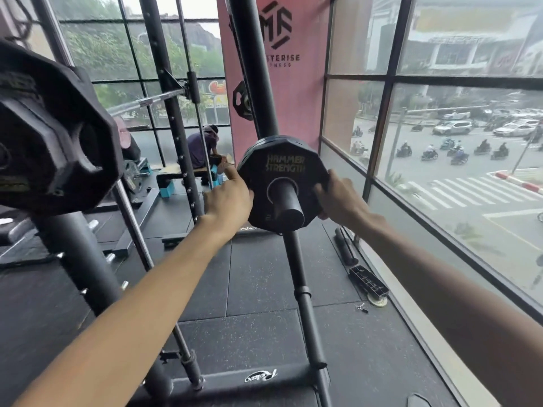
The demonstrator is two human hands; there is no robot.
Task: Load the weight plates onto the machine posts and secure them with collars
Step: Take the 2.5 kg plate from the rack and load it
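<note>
The right hand (338, 198) is closed on the right rim of the weight plate (282, 168), with fingers curled over its front face. The left hand (227, 196) is laid against the left rim with the index finger held straight along the edge. Its other fingers are hidden, so its grip cannot be told.

The plate is small, black and many-sided, with "HAMMER STRENGTH" printed in dull yellow above its centre hole. It is seated on the machine post (289, 205), whose dark round end sticks out through the hole towards the camera.

A larger black plate (55, 142) is seen on another post at the left. A small spring collar (361, 307) lies on the rubber floor (258, 277) near the window (440, 127).
</note>
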